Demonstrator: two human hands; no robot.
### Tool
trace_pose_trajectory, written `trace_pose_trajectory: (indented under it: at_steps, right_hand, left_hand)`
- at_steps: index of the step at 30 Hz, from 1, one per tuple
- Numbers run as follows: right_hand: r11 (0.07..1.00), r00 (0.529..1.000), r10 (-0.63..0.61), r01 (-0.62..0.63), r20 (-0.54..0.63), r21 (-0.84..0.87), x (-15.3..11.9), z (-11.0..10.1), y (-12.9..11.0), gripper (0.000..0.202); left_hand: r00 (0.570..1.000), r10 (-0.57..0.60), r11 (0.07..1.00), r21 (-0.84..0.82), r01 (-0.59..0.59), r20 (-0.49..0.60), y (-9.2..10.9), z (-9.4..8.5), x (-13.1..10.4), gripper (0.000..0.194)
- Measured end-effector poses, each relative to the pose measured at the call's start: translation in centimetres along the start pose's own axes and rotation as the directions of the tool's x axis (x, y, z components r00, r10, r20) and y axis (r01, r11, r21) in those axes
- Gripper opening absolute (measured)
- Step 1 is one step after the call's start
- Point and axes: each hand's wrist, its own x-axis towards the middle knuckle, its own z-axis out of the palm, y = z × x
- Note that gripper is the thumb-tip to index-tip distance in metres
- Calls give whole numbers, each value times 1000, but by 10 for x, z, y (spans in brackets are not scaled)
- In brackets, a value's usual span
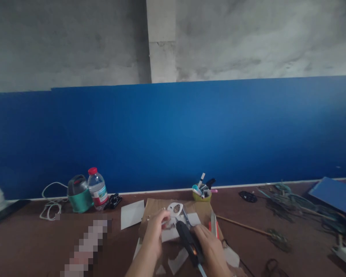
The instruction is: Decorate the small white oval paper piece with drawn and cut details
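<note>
My left hand (156, 227) pinches the edge of a small white cut-out piece (172, 206) with a dark, patterned oval in its middle. In my right hand (208, 241) is a black hot glue gun (187, 235), a pale glue stick (202, 270) poking out of its back end. The gun's nozzle points at the lower edge of the white piece; whether they touch I cannot tell. Beneath both hands lie a sheet of brown cardboard (152, 204) and white paper scraps (178, 261). Fingers partly hide the glue gun's grip.
A red-handled utility knife (213, 224) lies right of my hands. Behind stands a yellow-green cup (202, 197) of pens. To the left are a water bottle (98, 188), a green-based container (80, 198) and a white cable (49, 209). Dark wiry stems (291, 206) spread at the right.
</note>
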Motion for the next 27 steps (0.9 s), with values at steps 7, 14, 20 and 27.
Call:
trace_pose_trajectory:
  at_steps: [7,14,20,27]
  right_hand:
    - [999,999,35,-34,30,-19,0,-1,0,13]
    - [1000,1000,2,-2,7,-5,0,-3,0,11]
    - [999,1000,4,-3,17,-36,0,-2,0,13]
    - [998,999,39,-38,29,-42,0,-3,-1,10]
  left_hand:
    - [998,-49,997,-57,47,-31,-1,-1,3,21]
    - [999,-30,999,-19,30,-18,1,1,-2,22]
    - [999,-38,999,-39,37,-29,2,2,-2,22]
    - [998,-60,997,-55,58,-37,0,3,-2,23]
